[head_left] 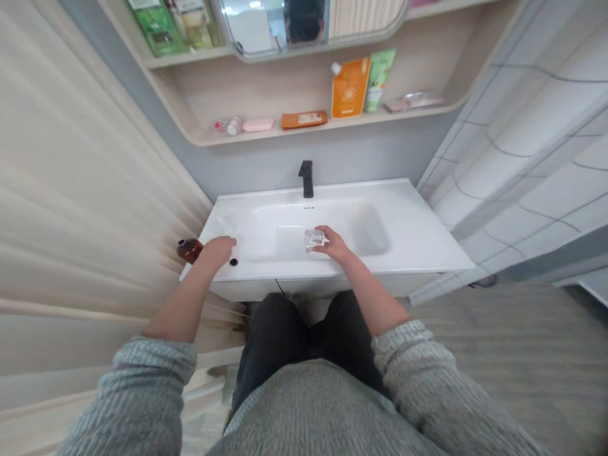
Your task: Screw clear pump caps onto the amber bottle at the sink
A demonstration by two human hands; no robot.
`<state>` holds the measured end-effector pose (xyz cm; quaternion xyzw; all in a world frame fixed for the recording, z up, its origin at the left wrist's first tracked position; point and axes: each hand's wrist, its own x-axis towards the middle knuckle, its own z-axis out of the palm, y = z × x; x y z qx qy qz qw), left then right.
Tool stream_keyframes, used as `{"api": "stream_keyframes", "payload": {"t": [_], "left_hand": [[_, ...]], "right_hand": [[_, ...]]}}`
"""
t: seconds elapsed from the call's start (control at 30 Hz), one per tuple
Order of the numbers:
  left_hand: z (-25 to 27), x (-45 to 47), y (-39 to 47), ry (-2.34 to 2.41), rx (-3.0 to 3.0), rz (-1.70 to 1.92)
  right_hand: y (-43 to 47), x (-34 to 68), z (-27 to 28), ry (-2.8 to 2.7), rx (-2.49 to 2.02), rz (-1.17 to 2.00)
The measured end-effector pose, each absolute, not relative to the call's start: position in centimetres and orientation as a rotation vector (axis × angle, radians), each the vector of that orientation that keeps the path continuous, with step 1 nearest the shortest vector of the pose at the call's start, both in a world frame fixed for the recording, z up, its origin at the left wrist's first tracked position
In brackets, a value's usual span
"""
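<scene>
My right hand (334,244) is closed around a small clear glass (313,239), held above the basin of the white sink (418,228). My left hand (217,252) is over the counter's left end, its fingers curled together; whatever they may hold is hidden. Just left of that hand is a dark reddish-brown bottle (189,249) with an uncovered neck, its lower part hidden behind the hand. A small round black piece, perhaps a cap (234,261), lies on the counter near my left fingertips. Beyond them is a faint transparent shape (228,223), too unclear to name.
A black faucet (306,179) rises behind the basin. Above, a wall shelf (213,136) carries an orange pouch (350,88), a green tube (379,79), an orange packet (304,120) and a pink soap-like bar (258,125). A cream curtain (95,190) hangs at the left.
</scene>
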<state>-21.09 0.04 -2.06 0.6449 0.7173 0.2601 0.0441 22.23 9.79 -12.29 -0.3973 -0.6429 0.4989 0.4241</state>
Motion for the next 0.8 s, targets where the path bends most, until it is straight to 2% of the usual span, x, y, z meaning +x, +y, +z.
{"api": "stream_keyframes", "payload": {"t": [0.1,0.23,0.33,0.53,0.8], "left_hand": [[0.4,-18.8,0.3,2.109,2.145,0.715],[2.5,-11.6,1.2,1.760,2.081,1.235],[1.6,-6.0,2.3,1.499,1.894,1.365],[-1.3,-1.6,3.7,1.536,1.689,1.340],[-0.6,-1.2,4.7,1.556,1.805,1.174]], "right_hand": [[9.9,22.3,-12.6,-1.601,-0.968,1.281],[9.9,22.3,-12.7,-1.604,-0.967,1.278],[9.9,22.3,-12.5,-1.607,-0.969,1.287],[9.9,22.2,-12.3,-1.636,-0.919,1.274],[9.8,22.2,-12.3,-1.653,-0.896,1.326]]}}
